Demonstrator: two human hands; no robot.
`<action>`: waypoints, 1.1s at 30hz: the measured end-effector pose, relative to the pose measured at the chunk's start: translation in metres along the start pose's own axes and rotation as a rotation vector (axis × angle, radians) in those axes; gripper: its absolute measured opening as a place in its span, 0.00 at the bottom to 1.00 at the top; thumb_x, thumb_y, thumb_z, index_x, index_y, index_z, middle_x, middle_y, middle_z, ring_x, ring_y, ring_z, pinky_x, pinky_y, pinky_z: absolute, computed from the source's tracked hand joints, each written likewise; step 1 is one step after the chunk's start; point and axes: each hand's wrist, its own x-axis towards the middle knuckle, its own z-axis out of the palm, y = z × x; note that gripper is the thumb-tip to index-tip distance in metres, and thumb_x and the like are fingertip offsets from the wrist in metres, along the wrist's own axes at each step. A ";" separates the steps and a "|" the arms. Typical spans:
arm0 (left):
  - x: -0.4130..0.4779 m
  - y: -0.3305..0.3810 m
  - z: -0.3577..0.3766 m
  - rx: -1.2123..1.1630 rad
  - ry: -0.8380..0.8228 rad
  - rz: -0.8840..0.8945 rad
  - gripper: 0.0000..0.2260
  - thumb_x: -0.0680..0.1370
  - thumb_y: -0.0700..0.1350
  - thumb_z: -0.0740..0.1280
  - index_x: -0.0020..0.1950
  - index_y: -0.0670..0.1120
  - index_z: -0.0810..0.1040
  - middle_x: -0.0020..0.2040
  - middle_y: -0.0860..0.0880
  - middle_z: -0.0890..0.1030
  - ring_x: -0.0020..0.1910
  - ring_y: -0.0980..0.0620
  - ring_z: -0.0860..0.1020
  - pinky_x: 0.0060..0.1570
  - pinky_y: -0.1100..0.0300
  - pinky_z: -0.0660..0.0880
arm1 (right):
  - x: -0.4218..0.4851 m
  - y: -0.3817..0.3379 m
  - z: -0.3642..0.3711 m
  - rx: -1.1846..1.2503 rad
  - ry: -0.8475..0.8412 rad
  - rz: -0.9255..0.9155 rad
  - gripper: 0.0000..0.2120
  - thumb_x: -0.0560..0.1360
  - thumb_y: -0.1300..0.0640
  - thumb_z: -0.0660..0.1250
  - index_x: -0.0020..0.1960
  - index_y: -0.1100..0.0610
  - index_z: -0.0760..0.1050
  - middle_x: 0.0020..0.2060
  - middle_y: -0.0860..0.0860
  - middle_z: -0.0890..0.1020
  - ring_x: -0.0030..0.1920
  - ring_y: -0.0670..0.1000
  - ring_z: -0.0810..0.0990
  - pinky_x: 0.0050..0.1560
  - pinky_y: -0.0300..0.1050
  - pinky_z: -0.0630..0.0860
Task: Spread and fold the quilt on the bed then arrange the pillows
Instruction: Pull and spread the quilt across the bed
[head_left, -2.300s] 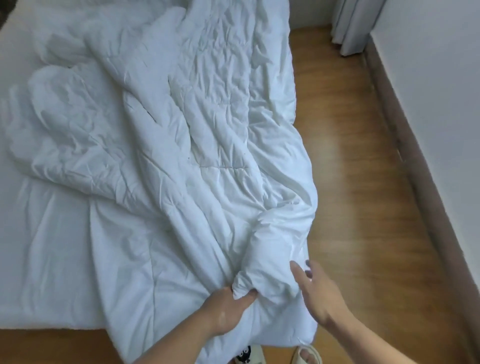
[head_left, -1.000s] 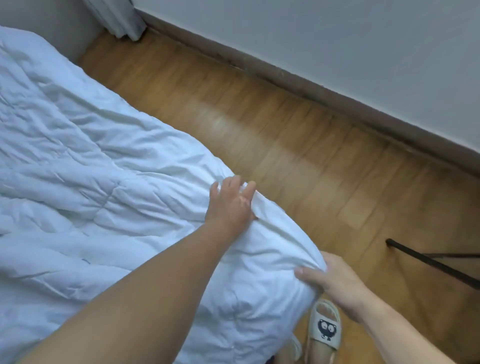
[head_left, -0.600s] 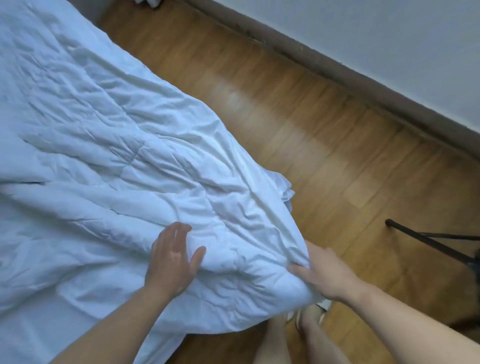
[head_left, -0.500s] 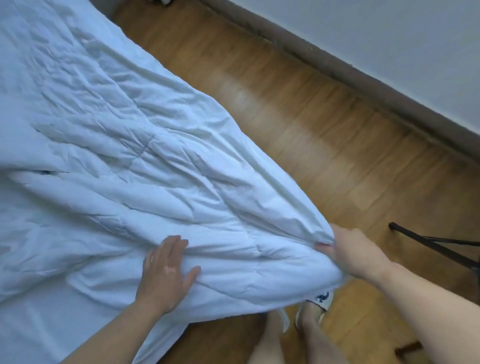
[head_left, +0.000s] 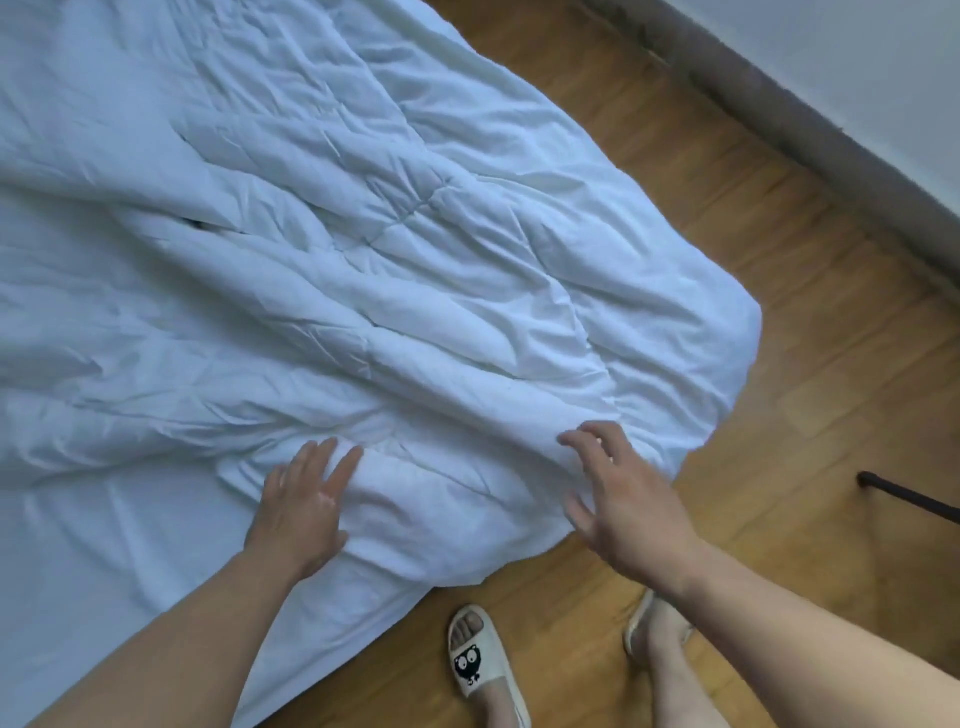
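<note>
**Quilt partly spread, folding and pillows yet to come**

From the head camera, looking down over the corner of the bed: the crumpled white padded quilt (head_left: 363, 270) lies across the white-sheeted bed (head_left: 104, 571). Its near corner bulges past the mattress edge, over the brown wooden plank floor (head_left: 779, 441). It is opened out in one layer here, but deep ridges and creases run across it, so I judge the spreading only partly done.

The left hand (head_left: 301, 512) lies flat on the quilt's near edge, fingers straight and close together, gripping nothing. The right hand (head_left: 623, 509) is at the overhanging corner with its fingers splayed wide, also holding nothing. Whether its palm presses the cloth or hovers just above it I cannot tell.

A bare strip of sheet shows beside the left forearm, so the quilt does not cover this side. No fold has been made in what I can see, and no pillow is in view. By my reckoning, smoothing, folding and all the pillow work remain.

A cream slipper with a black cartoon face (head_left: 480, 665) stands on the floor just beside the bed.
</note>
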 end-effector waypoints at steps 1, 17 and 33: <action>0.001 -0.020 0.005 0.015 -0.006 -0.010 0.44 0.74 0.58 0.70 0.81 0.55 0.45 0.81 0.48 0.47 0.80 0.46 0.47 0.76 0.46 0.53 | 0.002 -0.026 0.018 0.008 -0.118 -0.059 0.27 0.73 0.51 0.70 0.70 0.49 0.68 0.66 0.47 0.68 0.53 0.54 0.80 0.43 0.49 0.78; 0.039 -0.107 0.060 -0.292 0.288 0.134 0.04 0.79 0.50 0.60 0.50 0.55 0.75 0.49 0.53 0.81 0.52 0.46 0.78 0.49 0.55 0.62 | 0.082 -0.159 0.195 -0.281 -0.213 -0.037 0.20 0.75 0.57 0.62 0.64 0.42 0.70 0.52 0.46 0.78 0.56 0.54 0.75 0.54 0.56 0.70; -0.144 -0.002 0.130 -0.439 -0.213 0.202 0.16 0.82 0.58 0.56 0.64 0.52 0.73 0.60 0.48 0.76 0.60 0.45 0.72 0.61 0.52 0.65 | -0.079 -0.115 0.175 -0.413 -0.673 -0.110 0.21 0.71 0.46 0.62 0.63 0.38 0.70 0.53 0.41 0.75 0.59 0.48 0.75 0.48 0.48 0.61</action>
